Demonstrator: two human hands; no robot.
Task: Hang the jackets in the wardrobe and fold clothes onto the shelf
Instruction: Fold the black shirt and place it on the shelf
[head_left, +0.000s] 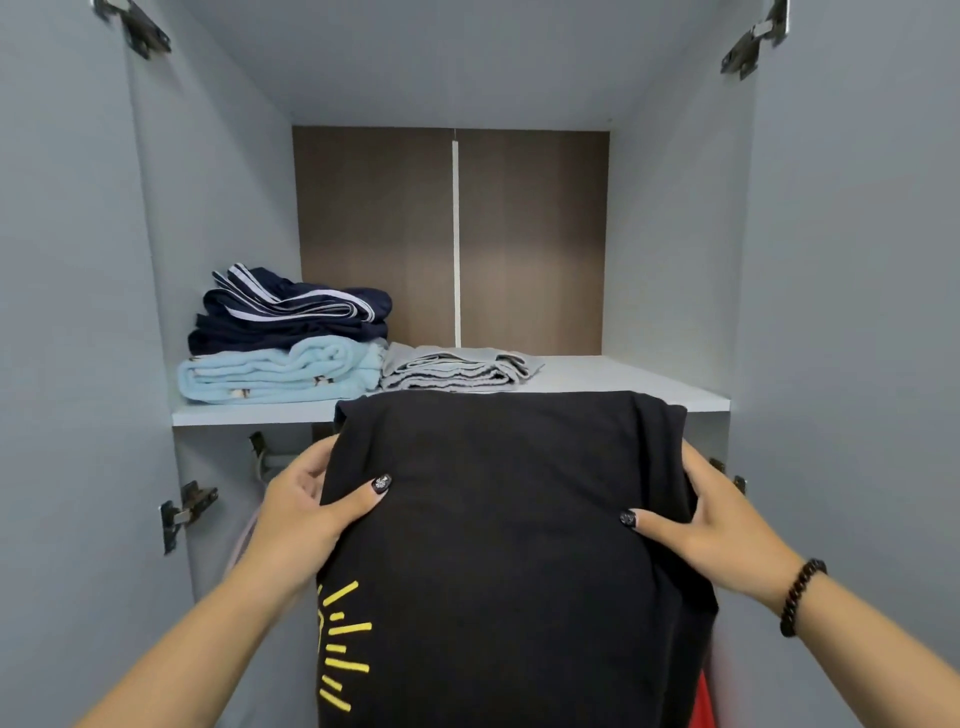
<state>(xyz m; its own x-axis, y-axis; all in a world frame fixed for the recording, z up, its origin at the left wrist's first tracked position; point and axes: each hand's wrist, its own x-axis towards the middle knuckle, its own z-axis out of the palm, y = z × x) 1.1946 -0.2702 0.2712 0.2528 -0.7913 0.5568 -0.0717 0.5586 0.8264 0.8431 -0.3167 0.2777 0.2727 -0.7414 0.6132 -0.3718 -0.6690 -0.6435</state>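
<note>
3 folded items already sit on the shelf (649, 387): at far left a navy striped garment (291, 312) lies on top of a light blue fleece (275, 371), and just right of them lies a flat grey folded piece (457, 369). Nearer, the left hand (306, 499) grips the left edge of a folded black shirt (509, 519), thumb on top and fingers curled beneath. The shirt, with a yellow print at its near left, is held in the air with its far edge at the shelf's front lip. The right hand (711, 519) holds the right edge the same way. The step in hand looks like shelving this shirt. Next it likely needs lifting over the lip and sliding onto the bare right part, kept level so the fold holds.
</note>
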